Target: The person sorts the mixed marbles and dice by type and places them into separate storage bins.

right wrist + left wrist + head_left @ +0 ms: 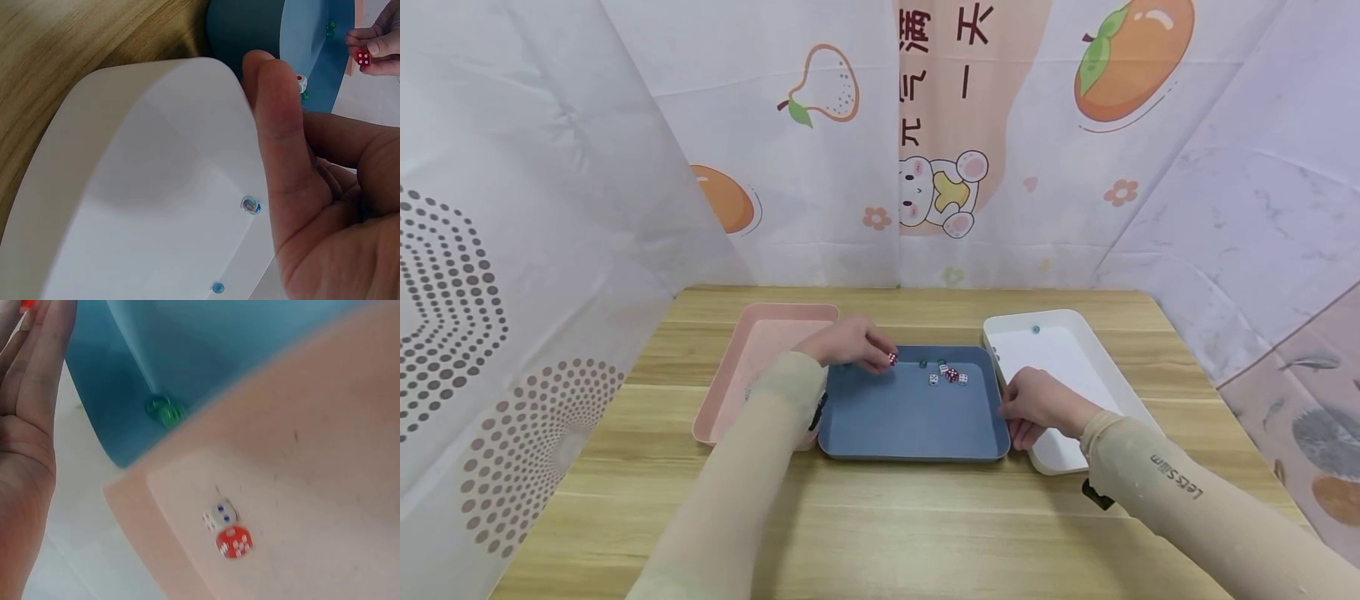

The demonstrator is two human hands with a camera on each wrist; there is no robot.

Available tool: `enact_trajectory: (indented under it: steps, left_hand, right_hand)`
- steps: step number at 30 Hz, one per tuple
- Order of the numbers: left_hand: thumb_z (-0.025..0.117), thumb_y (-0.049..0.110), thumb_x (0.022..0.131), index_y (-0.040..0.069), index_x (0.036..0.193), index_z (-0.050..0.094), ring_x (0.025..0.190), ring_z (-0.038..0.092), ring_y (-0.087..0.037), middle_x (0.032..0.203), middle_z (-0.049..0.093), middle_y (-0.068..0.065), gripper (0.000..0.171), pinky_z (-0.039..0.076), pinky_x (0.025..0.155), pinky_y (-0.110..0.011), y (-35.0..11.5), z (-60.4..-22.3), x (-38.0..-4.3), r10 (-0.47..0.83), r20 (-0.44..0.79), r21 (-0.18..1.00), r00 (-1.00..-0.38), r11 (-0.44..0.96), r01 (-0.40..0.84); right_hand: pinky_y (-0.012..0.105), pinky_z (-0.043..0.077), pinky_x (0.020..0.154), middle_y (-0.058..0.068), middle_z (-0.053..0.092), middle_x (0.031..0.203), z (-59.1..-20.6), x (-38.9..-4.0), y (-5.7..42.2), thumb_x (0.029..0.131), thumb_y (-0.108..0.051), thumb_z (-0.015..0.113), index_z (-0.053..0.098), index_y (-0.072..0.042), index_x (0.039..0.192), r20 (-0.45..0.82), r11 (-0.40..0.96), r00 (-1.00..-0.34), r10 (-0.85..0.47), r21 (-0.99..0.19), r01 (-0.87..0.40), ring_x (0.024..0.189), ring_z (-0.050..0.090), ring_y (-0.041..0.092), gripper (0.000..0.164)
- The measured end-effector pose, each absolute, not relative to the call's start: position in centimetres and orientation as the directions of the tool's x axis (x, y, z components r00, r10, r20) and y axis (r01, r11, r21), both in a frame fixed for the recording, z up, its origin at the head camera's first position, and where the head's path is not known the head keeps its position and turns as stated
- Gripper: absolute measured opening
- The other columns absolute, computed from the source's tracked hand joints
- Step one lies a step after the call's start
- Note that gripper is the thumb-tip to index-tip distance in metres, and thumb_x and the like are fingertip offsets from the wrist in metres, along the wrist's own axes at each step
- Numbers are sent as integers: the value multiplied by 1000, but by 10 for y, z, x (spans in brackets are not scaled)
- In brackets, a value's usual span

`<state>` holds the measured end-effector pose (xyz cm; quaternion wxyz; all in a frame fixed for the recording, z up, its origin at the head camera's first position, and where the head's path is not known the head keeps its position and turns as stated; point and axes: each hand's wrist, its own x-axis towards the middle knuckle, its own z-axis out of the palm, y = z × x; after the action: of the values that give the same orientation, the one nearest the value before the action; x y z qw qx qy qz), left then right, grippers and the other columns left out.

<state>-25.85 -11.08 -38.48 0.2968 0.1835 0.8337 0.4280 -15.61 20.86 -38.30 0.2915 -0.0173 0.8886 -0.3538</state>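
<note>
My left hand [855, 343] pinches a red die [892, 359] with white pips over the blue tray's far left part. That die also shows between the fingertips in the right wrist view. At the right side of the blue tray [910, 433], my right hand [1037, 406] holds the rim, thumb toward the inside and fingers outside, close against the white tray [156, 162]. White dice [933, 379] and red dice [952, 375] lie together in the blue tray's far right part. Green beads [165, 411] rest in its far left corner.
A pink tray [711, 408] stands to the left, holding a white die [220, 515] and a red die [234, 542]. Inside the white tray are small blue beads [217, 287]. All three trays stand on a wooden table [887, 525], with a printed curtain [820, 183] behind it.
</note>
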Motion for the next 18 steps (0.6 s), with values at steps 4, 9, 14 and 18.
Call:
enact_trajectory:
  steps: [4, 9, 14, 18]
  left_hand:
    - [73, 10, 95, 2, 123, 74, 95, 75, -19, 111, 76, -6, 29, 61, 88, -37, -122, -384, -260, 555, -357, 809, -751, 586, 48]
    - [74, 16, 95, 6, 126, 73, 98, 75, -19, 115, 76, -6, 32, 60, 90, -34, -135, -379, -258, 535, -375, 780, -757, 623, 54]
    - [76, 18, 94, 9, 124, 75, 97, 76, -19, 111, 77, -4, 32, 59, 93, -35, -147, -376, -259, 514, -363, 774, -777, 630, 56]
    - [73, 14, 96, 6, 128, 73, 99, 75, -21, 116, 76, -8, 33, 60, 91, -35, -154, -371, -258, 528, -354, 772, -772, 631, 77]
  right_hand:
    - [33, 62, 56, 14, 69, 67, -384, -157, 209, 99, -3, 61, 68, 6, 89, -509, 747, -829, -232, -639, 183, 56, 71, 20, 15]
    - [33, 62, 55, 14, 69, 67, -384, -157, 209, 99, -3, 61, 68, 6, 88, -504, 750, -831, -236, -638, 174, 56, 71, 20, 15]
    - [32, 62, 55, 13, 69, 67, -384, -157, 208, 99, -3, 62, 68, 6, 88, -502, 751, -833, -233, -637, 174, 55, 70, 20, 15]
    - [32, 62, 55, 14, 69, 67, -384, -157, 208, 99, -3, 62, 68, 6, 88, -503, 751, -831, -236, -638, 173, 55, 70, 20, 16]
